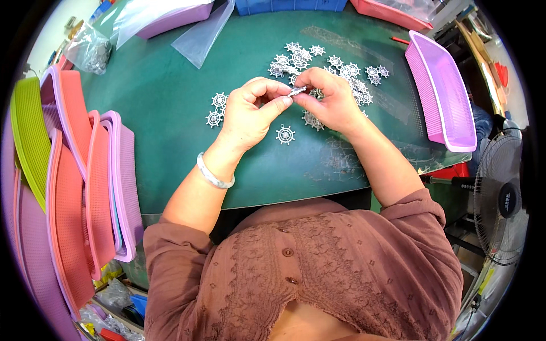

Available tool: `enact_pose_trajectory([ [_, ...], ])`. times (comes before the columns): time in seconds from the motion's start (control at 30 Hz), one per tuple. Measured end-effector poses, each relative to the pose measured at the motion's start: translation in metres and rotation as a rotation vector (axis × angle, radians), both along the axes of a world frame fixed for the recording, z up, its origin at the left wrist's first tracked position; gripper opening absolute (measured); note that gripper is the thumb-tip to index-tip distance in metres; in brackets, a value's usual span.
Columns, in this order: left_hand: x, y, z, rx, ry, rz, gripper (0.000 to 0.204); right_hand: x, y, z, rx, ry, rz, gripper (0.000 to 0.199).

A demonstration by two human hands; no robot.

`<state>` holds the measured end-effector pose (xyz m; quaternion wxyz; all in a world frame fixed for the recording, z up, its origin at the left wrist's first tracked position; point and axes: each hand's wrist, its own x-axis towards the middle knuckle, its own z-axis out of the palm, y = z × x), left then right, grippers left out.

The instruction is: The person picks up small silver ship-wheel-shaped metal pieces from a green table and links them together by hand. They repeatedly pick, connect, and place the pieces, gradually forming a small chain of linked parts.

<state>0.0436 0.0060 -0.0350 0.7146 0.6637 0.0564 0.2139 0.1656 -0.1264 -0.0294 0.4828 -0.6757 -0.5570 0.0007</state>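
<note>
Above the green table, my left hand (259, 105) and my right hand (327, 99) meet, thumbs and forefingers pinching a small silver ship's-wheel charm (296, 91) seen edge-on. Most of its face is hidden by the fingers. Just below the hands lies a single ship's-wheel charm (285, 134), flat on the table. A loose pile of similar charms (300, 58) spreads behind and beside my right hand, partly covered by it. To the left of my left wrist are a few more charms (214, 119), one partly hidden. A pale bangle circles my left wrist.
An empty-looking purple basket (446, 94) stands at the table's right edge. Stacked pink, purple and green baskets (71, 210) crowd the left side. A clear bag (90, 50) and plastic sheet (203, 35) lie toward the back, near a blue crate (290, 5). A fan (503, 199) stands right.
</note>
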Motion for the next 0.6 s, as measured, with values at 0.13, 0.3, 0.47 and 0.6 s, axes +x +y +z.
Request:
enact_pose_trajectory([
  [0.13, 0.0013, 0.0021, -0.0022, 0.149, -0.033, 0.044, 0.011, -0.0008, -0.0001, 0.0005, -0.005, -0.027, -0.016, 0.020],
  [0.3, 0.0013, 0.0037, -0.0006, 0.208, -0.061, 0.064, 0.011, -0.0017, 0.0017, -0.0012, 0.035, -0.029, -0.014, 0.021],
  [0.47, 0.0007, 0.0043, -0.0005, 0.236, -0.073, 0.056, 0.012, -0.0027, 0.0011, 0.0033, 0.041, -0.074, 0.014, 0.018],
  [0.6, 0.0006, 0.0052, -0.0016, 0.212, -0.076, 0.033, 0.014, -0.0022, 0.0013, 0.0022, 0.055, -0.076, 0.010, 0.015],
])
